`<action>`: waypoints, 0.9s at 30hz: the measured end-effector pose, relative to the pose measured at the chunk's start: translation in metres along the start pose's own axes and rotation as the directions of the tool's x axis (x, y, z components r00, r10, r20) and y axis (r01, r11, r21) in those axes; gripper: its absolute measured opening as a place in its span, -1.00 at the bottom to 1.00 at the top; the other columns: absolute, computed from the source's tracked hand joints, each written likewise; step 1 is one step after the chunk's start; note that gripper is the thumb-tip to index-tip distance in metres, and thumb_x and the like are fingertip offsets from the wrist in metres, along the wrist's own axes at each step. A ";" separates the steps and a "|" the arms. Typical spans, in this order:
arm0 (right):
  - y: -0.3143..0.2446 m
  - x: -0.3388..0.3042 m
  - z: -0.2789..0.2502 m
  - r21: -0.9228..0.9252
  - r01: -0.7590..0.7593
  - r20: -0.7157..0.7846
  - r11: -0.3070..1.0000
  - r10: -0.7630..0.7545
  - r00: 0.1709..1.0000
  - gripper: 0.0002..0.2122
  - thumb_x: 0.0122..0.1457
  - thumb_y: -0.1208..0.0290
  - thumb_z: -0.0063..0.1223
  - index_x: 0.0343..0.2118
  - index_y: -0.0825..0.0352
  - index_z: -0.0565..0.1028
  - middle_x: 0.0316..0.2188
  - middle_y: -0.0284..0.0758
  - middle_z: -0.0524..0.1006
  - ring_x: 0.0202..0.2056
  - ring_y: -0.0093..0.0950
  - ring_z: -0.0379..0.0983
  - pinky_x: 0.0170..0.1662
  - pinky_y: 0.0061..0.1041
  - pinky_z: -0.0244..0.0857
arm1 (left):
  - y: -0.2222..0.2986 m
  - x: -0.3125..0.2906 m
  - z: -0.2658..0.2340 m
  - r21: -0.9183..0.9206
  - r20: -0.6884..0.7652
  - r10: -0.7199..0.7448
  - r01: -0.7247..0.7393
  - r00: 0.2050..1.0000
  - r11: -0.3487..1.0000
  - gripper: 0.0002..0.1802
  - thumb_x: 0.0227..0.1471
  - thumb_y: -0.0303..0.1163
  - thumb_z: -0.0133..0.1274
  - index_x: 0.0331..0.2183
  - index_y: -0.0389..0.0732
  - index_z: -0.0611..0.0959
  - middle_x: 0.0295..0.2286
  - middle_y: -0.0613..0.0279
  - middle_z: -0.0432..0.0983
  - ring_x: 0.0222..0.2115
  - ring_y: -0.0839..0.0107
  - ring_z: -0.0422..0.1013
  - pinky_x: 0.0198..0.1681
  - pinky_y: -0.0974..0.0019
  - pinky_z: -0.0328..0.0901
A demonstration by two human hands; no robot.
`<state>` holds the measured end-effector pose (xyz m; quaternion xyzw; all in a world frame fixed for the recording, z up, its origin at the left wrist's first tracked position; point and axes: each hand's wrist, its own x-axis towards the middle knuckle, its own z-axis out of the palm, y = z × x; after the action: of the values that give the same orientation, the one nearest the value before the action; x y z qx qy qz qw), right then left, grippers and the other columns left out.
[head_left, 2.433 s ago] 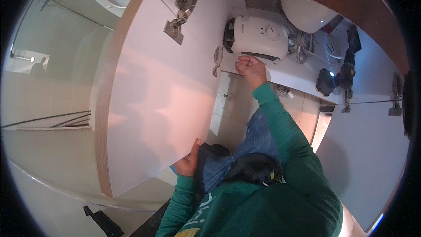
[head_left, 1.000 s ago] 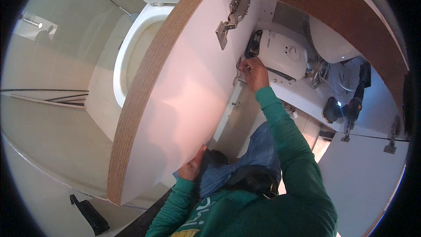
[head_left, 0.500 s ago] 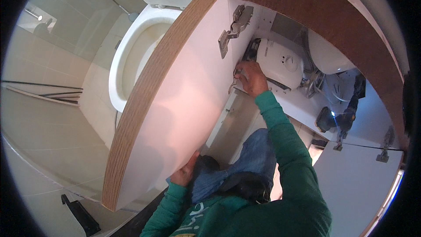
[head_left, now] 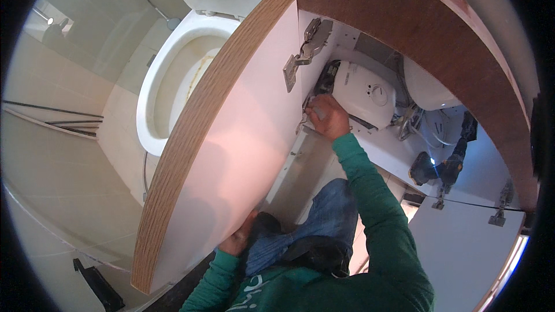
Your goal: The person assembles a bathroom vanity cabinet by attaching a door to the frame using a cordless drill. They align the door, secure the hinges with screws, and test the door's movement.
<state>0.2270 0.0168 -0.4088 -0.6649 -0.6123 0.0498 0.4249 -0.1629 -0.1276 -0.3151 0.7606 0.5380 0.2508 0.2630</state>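
A white cabinet door [head_left: 231,156] with a wood-grain edge stands swung out on the left side of the cabinet. My left hand [head_left: 238,238] holds it at its lower edge; part of the fingers is hidden by the panel. At the cabinet's side, my right hand [head_left: 328,117] has its bent fingers on the lower hinge [head_left: 302,118], which they largely cover. The upper metal hinge [head_left: 306,52] joins door and cabinet and is untouched.
Inside the cabinet are a white water heater [head_left: 364,93], a white basin [head_left: 430,84], hoses and a cordless drill [head_left: 448,167] with its light on. Another door [head_left: 462,242] hangs at the right. A toilet [head_left: 151,110] stands behind the open door. A black object [head_left: 98,286] lies lower left.
The whole view has shifted slightly, so most things sit lower in the picture. My right hand remains at the lower hinge, its fingers turned a little. The left hand stays on the door.
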 end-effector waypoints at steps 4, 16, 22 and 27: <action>-0.007 -0.006 0.008 0.057 -0.075 -0.049 0.996 0.078 0.996 -0.85 0.09 0.33 0.30 -0.28 0.20 0.68 -0.12 -0.12 0.61 -0.10 -0.11 0.57 -0.01 -0.19 0.49 | 0.015 0.004 -0.005 0.009 -0.016 -0.026 0.026 1.000 1.000 -0.70 0.10 -0.26 0.34 -0.17 -0.23 0.77 -0.24 0.00 0.70 -0.25 0.10 0.62 -0.13 0.06 0.48; -0.025 -0.011 -0.004 -0.008 -0.117 -0.122 0.993 0.115 0.986 -0.88 0.01 0.40 0.31 -0.35 0.22 0.67 -0.25 -0.26 0.60 -0.17 -0.18 0.52 -0.12 -0.21 0.48 | 0.040 0.012 -0.010 0.020 0.005 -0.114 0.114 0.993 0.993 -0.66 0.13 -0.19 0.31 -0.18 -0.25 0.76 -0.25 -0.02 0.69 -0.25 0.01 0.60 -0.12 0.05 0.46; -0.025 -0.012 -0.004 -0.002 -0.085 -0.150 0.996 0.084 0.985 -0.87 0.01 0.42 0.32 -0.35 0.26 0.68 -0.27 -0.24 0.59 -0.22 -0.17 0.51 -0.11 -0.21 0.46 | 0.033 0.009 -0.006 -0.061 -0.008 -0.133 0.132 0.991 0.989 -0.62 0.06 -0.21 0.38 -0.19 -0.29 0.75 -0.24 -0.02 0.69 -0.21 0.09 0.60 -0.08 0.06 0.45; -0.026 -0.016 -0.004 -0.037 -0.103 -0.147 0.994 0.097 0.984 -0.87 0.03 0.43 0.31 -0.33 0.27 0.68 -0.26 -0.22 0.59 -0.19 -0.17 0.49 -0.07 -0.21 0.41 | 0.012 0.004 0.001 -0.042 -0.013 -0.102 0.102 0.995 0.994 -0.64 0.07 -0.26 0.38 -0.18 -0.33 0.74 -0.22 0.02 0.69 -0.22 0.14 0.59 -0.06 0.07 0.44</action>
<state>0.2054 -0.0015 -0.3978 -0.7058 -0.5468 0.0091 0.4503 -0.1527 -0.1272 -0.3071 0.7246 0.5730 0.2539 0.2868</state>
